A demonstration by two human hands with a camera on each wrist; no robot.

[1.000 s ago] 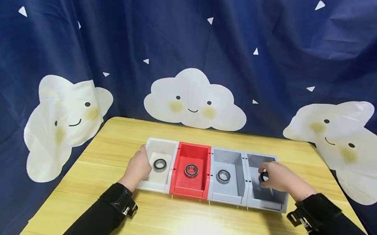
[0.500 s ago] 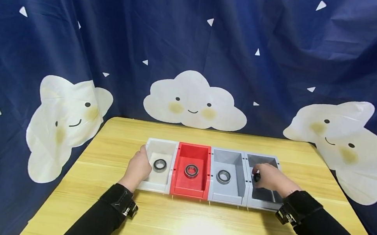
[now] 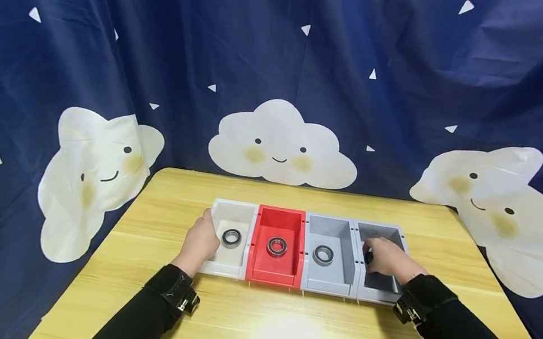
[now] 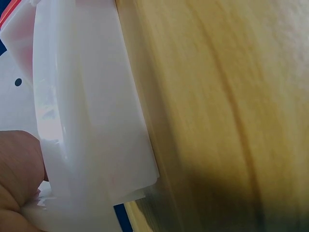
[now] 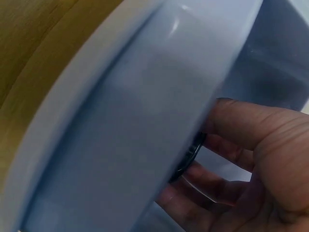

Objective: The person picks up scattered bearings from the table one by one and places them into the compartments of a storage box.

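Note:
A row of joined bins stands on the table. My left hand (image 3: 200,240) grips the left wall of the white bin (image 3: 221,269) at the row's left end; that wall fills much of the left wrist view. Inside the rightmost grey bin (image 3: 378,296), my right hand (image 3: 389,259) pinches a dark ball bearing (image 5: 194,153) between thumb and fingers, close to the bin's left wall. The bin wall and the fingers hide most of this bearing. Other bearings lie flat, one in the white bin (image 3: 230,245), one in the red bin (image 3: 273,277) and one in the left grey bin (image 3: 328,287).
The wooden table (image 3: 252,325) extends in front of the bins and behind them. A dark blue curtain (image 3: 192,29) with white clouds and small triangles hangs along the table's back. Bin walls rise on both sides of my right hand.
My right hand has moved left inside the rightmost grey bin with the bearing, then held nearly still over the last half second. My left hand stays on the white bin.

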